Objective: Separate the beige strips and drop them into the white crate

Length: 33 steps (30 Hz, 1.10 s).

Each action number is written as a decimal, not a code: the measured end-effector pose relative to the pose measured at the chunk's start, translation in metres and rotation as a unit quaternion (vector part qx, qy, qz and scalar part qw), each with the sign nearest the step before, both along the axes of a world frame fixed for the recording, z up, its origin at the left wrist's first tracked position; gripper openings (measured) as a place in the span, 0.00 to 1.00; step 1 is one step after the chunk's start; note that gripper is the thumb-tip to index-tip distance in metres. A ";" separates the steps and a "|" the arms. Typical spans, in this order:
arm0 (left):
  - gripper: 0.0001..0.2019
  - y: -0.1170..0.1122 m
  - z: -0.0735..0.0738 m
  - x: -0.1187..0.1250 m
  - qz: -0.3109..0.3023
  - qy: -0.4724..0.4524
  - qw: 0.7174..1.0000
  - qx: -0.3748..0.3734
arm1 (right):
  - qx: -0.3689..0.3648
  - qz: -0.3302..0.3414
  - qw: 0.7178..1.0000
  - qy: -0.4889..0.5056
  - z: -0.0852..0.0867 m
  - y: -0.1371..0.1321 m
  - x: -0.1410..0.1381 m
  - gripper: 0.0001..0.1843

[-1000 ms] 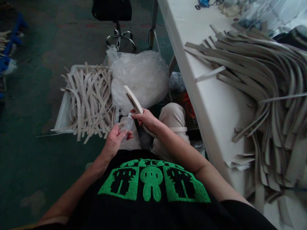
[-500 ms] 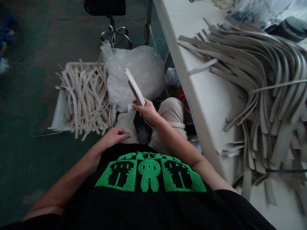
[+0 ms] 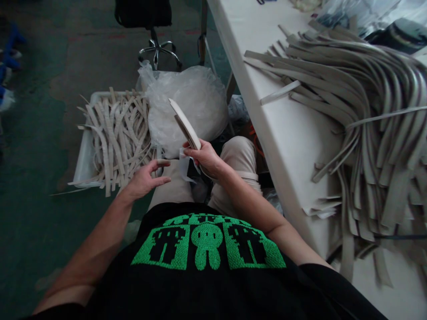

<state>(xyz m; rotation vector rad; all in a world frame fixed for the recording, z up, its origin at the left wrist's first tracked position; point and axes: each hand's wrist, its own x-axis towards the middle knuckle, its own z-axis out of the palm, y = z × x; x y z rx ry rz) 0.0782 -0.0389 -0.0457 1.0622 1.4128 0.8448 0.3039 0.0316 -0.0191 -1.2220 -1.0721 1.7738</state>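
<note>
My R hand (image 3: 205,159) is closed round a few strips (image 3: 188,126), w/ a bit of film (image 3: 183,166) hanging at the thumb. They're above my lap, upper ends in front of the clear bag (image 3: 203,100). L hand (image 3: 145,178) is empty, thumb & fingers apart, just by my L thigh (image 3: 173,189), nr the tray (image 3: 82,164). Tray's heaped w/ offcuts (image 3: 115,138), some poking over the rim; bag's right beside it. Table (image 3: 283,155) on my R has a big tied pile (image 3: 376,98) + 1 loose piece (image 3: 280,92) nr the edge. Chair (image 3: 145,13) stands beyond the bag.
</note>
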 end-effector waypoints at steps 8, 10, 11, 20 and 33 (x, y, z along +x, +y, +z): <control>0.20 -0.009 -0.032 0.081 0.016 -0.163 0.986 -0.041 | -0.005 -0.027 0.999 -0.033 -0.003 0.006 0.000 0.09; 0.22 -0.006 -0.030 0.081 0.068 -0.164 0.984 0.001 | 0.001 -0.010 0.999 -0.031 -0.007 0.006 -0.001 0.09; 0.22 -0.003 -0.028 0.080 0.080 -0.163 0.983 0.015 | 0.005 -0.003 1.000 -0.029 -0.010 0.007 -0.002 0.09; 0.14 -0.022 -0.021 0.061 0.052 -0.181 0.979 -0.073 | 0.018 -0.080 0.994 -0.069 -0.015 0.015 0.002 0.09; 0.15 -0.068 -0.019 0.021 -0.105 -0.033 0.991 -0.071 | 0.051 -0.112 0.986 -0.112 -0.001 0.012 0.011 0.22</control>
